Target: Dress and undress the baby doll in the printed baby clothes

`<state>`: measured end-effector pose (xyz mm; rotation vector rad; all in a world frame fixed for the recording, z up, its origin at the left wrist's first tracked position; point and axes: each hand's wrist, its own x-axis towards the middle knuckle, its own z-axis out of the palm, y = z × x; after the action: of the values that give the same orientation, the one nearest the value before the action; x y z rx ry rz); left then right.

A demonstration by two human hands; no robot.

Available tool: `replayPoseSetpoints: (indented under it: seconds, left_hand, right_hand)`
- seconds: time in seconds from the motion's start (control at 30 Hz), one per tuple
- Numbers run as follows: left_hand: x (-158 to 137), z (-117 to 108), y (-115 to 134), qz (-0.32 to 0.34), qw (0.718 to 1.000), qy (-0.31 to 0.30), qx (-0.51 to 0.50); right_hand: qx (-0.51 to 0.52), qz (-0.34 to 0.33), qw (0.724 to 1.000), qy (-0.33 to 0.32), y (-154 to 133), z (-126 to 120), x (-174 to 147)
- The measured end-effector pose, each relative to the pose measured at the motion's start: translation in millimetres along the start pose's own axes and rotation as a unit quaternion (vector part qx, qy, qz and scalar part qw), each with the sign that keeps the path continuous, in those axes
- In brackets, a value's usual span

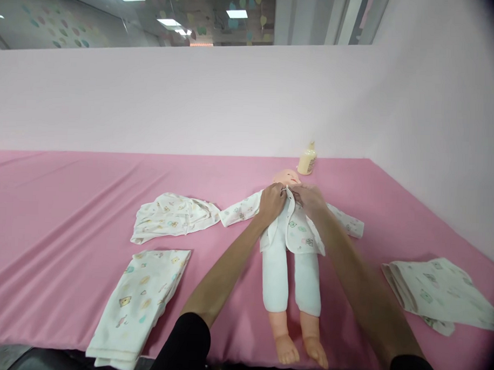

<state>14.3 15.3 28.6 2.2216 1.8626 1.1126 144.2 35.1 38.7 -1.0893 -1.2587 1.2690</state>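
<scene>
A baby doll (pixel 275 283) with white cloth legs lies on its back, feet toward me. It wears a white printed baby jacket (pixel 304 236), sleeves spread to both sides, its front edges hanging apart lower down. Near the collar, under the doll's chin, my left hand (pixel 273 201) has its fingers pinched on the jacket's edge. Beside it, my right hand (pixel 310 199) grips the other front edge at the neck, slightly blurred, with fingertips partly hidden. The two hands almost meet there.
Left of the doll lie a crumpled printed garment (pixel 175 217) and a folded printed cloth (pixel 139 305). Another folded cloth (pixel 441 289) is at the right. A yellowish pump bottle (pixel 307 159) stands behind the doll's head. Pink sheeting (pixel 67 227) covers the table, against a white wall (pixel 172 101).
</scene>
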Motion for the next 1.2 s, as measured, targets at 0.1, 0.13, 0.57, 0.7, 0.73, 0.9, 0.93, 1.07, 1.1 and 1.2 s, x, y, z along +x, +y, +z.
replayPoseSetpoints:
  seconds: [0.1,0.13,0.57,0.7,0.73,0.9,0.93,1.07,1.1,1.2]
  left_hand:
    - [0.8,0.3,2.0,-0.013,1.0,0.004,-0.027]
    - [0.9,0.2,2.6,-0.021,0.999,0.006,-0.037]
    - [3.3,-8.4,5.5,-0.14,0.953,-0.039,-0.266]
    - [4.0,-14.4,-1.9,-0.197,0.892,-0.091,-0.395]
    - [4.3,-15.3,-3.7,-0.208,0.878,-0.104,-0.418]
    - [6.6,-13.3,-8.6,-0.224,0.858,-0.106,-0.45]
    - [7.0,-12.0,-8.9,-0.221,0.863,-0.1,-0.444]
    - [7.8,-7.5,-9.6,-0.207,0.871,-0.079,-0.438]
    - [7.8,-6.9,-9.7,-0.207,0.87,-0.078,-0.442]
    - [7.7,-6.5,-9.8,-0.216,0.859,-0.078,-0.457]
  right_hand:
    - [0.075,0.021,0.997,-0.001,2.1,0.7,3.4]
    - [0.077,0.022,0.997,0.001,2.4,1.1,4.0]
    - [0.056,0.017,0.998,-0.004,-0.1,1.3,-0.8]
    - [0.05,0.01,0.999,-0.008,0.0,1.7,-0.1]
    - [0.049,0.011,0.999,-0.009,-0.4,1.9,-0.1]
    - [0.054,0.018,0.998,-0.026,-4.6,1.7,-1.7]
    - [0.054,0.018,0.998,-0.03,-5.2,1.5,-2.0]
    - [0.049,0.014,0.998,-0.038,-5.6,1.0,-1.8]
    - [0.051,0.013,0.998,-0.039,-5.3,1.1,-1.5]
    - [0.061,0.014,0.997,-0.036,-4.5,1.5,-0.7]
